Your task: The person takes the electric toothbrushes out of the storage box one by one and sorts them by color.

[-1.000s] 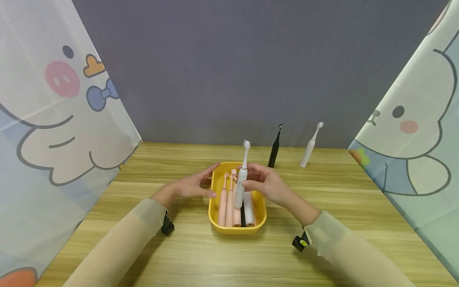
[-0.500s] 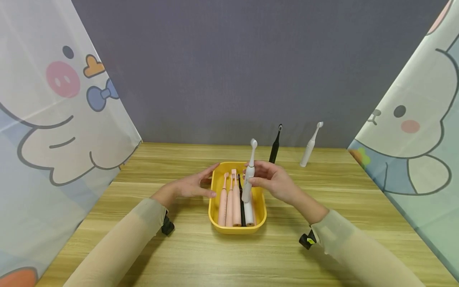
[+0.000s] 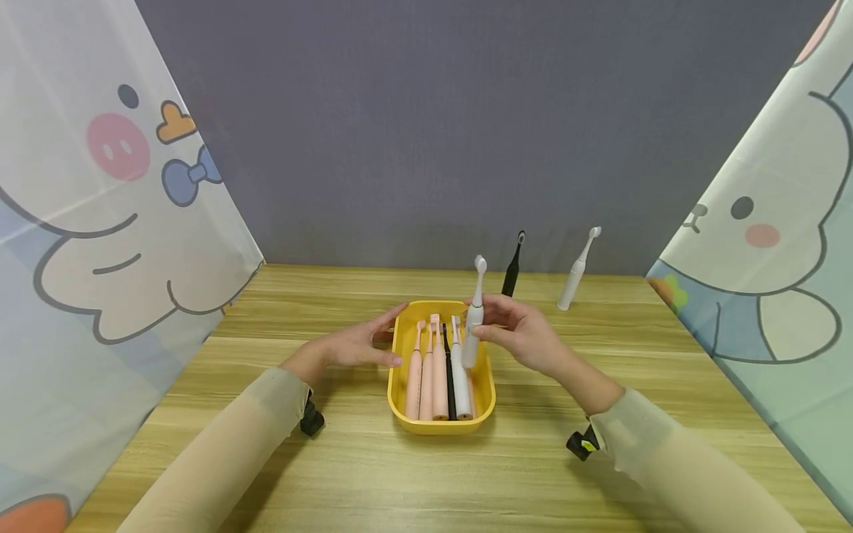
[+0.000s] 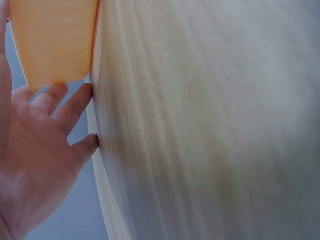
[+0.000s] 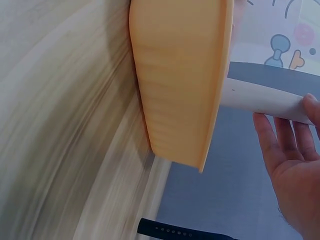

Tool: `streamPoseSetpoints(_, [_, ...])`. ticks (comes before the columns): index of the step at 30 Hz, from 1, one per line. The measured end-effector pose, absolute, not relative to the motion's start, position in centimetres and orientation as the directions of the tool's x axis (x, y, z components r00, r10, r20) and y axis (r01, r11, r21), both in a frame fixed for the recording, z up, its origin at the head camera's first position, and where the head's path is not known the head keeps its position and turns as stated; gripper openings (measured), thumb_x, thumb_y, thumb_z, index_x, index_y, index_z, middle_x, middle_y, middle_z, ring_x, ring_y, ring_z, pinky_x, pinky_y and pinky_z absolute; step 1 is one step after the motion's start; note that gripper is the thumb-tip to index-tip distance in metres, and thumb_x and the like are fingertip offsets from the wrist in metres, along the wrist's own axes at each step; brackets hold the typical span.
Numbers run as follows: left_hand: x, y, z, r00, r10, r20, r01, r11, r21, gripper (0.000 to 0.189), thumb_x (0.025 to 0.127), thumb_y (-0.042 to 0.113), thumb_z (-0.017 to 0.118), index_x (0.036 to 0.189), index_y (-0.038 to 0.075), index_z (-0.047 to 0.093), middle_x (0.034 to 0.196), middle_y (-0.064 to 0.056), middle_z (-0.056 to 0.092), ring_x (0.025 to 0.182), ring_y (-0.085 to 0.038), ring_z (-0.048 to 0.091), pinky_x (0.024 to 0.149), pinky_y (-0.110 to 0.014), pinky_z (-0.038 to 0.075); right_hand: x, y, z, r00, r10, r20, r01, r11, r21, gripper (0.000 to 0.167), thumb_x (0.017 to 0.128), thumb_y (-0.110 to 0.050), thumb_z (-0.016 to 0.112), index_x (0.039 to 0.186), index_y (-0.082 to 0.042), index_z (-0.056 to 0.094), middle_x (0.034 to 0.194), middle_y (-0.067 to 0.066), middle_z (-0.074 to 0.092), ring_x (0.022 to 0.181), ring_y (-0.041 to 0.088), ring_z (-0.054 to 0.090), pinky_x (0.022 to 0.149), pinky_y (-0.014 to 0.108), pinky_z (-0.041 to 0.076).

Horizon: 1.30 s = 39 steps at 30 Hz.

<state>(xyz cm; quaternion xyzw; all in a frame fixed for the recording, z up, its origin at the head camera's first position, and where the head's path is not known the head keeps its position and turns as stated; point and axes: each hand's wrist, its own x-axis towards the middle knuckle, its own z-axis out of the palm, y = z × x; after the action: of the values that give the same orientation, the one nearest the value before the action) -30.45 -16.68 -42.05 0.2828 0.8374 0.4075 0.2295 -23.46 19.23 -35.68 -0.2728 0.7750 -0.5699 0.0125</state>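
Note:
In the head view my right hand [image 3: 526, 332] pinches a white electric toothbrush [image 3: 474, 326] by its handle, brush head up, over the right side of a yellow bin [image 3: 442, 428]. Its lower end still overlaps the bin in the right wrist view, where the white handle [image 5: 265, 101] shows between thumb and fingers. Several pink toothbrushes [image 3: 413, 385], a black toothbrush [image 3: 450, 389] and another white toothbrush [image 3: 460, 381] lie side by side in the bin. My left hand [image 3: 360, 344] rests against the bin's left side with fingers spread; its fingertips touch the wall [image 4: 55, 45] in the left wrist view.
Behind my right hand a black toothbrush [image 3: 512, 270] stands upright on the wooden table [image 3: 320, 474]. Farther right stands a white toothbrush [image 3: 575, 277]. A grey panel [image 3: 426, 133] closes off the back, and printed cloths [image 3: 760, 296] hang at both sides.
My right hand has moved right and slightly away with the white toothbrush, uncovering the black and white ones lying in the bin. The left hand and the bin have stayed put.

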Motion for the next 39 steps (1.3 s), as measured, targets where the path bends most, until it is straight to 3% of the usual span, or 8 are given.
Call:
streamPoseSetpoints(6, [-30.4, -16.7, -41.9, -0.733, 0.662, -0.159, 0.285, 0.51, 0.812, 0.124, 0.09, 0.06, 0.087, 0.176, 0.046, -0.001, 0.186, -0.012, 0.013, 0.167, -0.043, 0.028, 0.13, -0.073, 0.029, -23.6, 19.7, -35.4, -0.85, -0.425, 0.311, -0.431, 0.22, -0.875, 0.046, 0.102, 0.002, 0.075, 0.146, 0.003, 0.064, 0.133, 0.034, 0.07, 0.109, 0.009, 0.074, 0.095, 0.027, 0.065])
streamPoseSetpoints(20, [-30.3, -16.6, -41.9, -0.737, 0.659, -0.154, 0.292, 0.514, 0.806, 0.123, 0.091, 0.056, 0.087, 0.176, 0.045, -0.001, 0.186, -0.011, 0.01, 0.167, -0.043, 0.027, 0.13, -0.074, 0.027, -23.8, 20.9, -35.3, -0.848, -0.403, 0.345, -0.46, 0.236, -0.856, 0.043, 0.102, 0.001, 0.074, 0.144, -0.001, 0.066, 0.13, 0.028, 0.073, 0.111, 0.013, 0.076, 0.093, 0.028, 0.066])
streamPoseSetpoints(23, [-30.3, -16.6, -41.9, -0.735, 0.66, -0.154, 0.291, 0.512, 0.808, 0.123, 0.091, 0.055, 0.087, 0.176, 0.045, -0.001, 0.186, -0.011, 0.009, 0.167, -0.044, 0.027, 0.13, -0.074, 0.026, -23.8, 21.1, -35.2, -0.851, -0.392, 0.349, -0.46, 0.237, -0.856, 0.044, 0.102, 0.001, 0.074, 0.145, -0.001, 0.065, 0.132, 0.024, 0.073, 0.111, 0.015, 0.076, 0.093, 0.028, 0.066])
streamPoseSetpoints(29, [-30.2, -16.6, -41.8, -0.733, 0.662, -0.155, 0.294, 0.514, 0.806, 0.124, 0.091, 0.058, 0.086, 0.176, 0.044, -0.003, 0.186, -0.012, 0.009, 0.167, -0.045, 0.027, 0.13, -0.075, 0.026, -23.7, 21.8, -35.3, -0.86, -0.36, 0.362, -0.463, 0.252, -0.85, 0.043, 0.102, 0.0, 0.075, 0.144, 0.0, 0.065, 0.124, 0.005, 0.076, 0.107, 0.013, 0.075, 0.091, 0.027, 0.067])
streamPoseSetpoints(35, [-30.2, -16.6, -41.8, -0.738, 0.655, -0.163, 0.277, 0.514, 0.812, 0.123, 0.091, 0.057, 0.087, 0.176, 0.045, 0.0, 0.186, -0.011, 0.014, 0.168, -0.042, 0.027, 0.132, -0.073, 0.025, -23.7, 22.7, -35.4, -0.871, -0.335, 0.361, -0.442, 0.211, -0.872, 0.043, 0.102, 0.001, 0.074, 0.144, 0.003, 0.064, 0.12, 0.005, 0.077, 0.106, 0.014, 0.076, 0.091, 0.03, 0.068])
streamPoseSetpoints(39, [-30.2, -16.6, -41.8, -0.739, 0.654, -0.163, 0.28, 0.517, 0.809, 0.123, 0.091, 0.056, 0.087, 0.177, 0.044, -0.001, 0.186, -0.011, 0.014, 0.168, -0.042, 0.026, 0.131, -0.073, 0.025, -23.7, 23.4, -35.5, -0.875, -0.326, 0.358, -0.436, 0.208, -0.876, 0.043, 0.102, 0.003, 0.073, 0.144, 0.004, 0.063, 0.119, -0.005, 0.078, 0.108, 0.009, 0.076, 0.091, 0.03, 0.068])
